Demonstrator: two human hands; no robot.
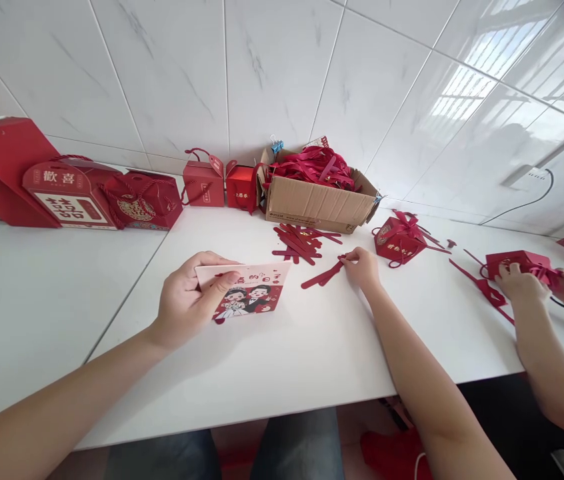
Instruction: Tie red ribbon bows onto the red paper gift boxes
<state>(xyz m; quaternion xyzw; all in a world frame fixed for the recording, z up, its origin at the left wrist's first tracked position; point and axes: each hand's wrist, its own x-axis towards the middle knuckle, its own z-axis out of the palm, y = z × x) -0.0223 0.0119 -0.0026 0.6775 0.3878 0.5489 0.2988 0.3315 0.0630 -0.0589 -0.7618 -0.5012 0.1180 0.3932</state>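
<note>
My left hand point(195, 300) is closed on a pink and red card point(257, 293) with a cartoon couple on it, the thumb across its front, held above the white table point(272, 380). A bit of dark red shows under the card's lower left corner. To the right, my right hand point(362, 267) pinches the end of a dark red strip point(325, 275) at the table surface. Just behind it lies a loose pile of similar red strips point(297, 242).
A cardboard box point(317, 203) full of red ribbons stands by the tiled wall. Red gift boxes point(139, 200) line the wall at left. A bow-tied red box point(399, 240) stands right of my right hand. Another person's hands point(522, 287) hold a red box at far right.
</note>
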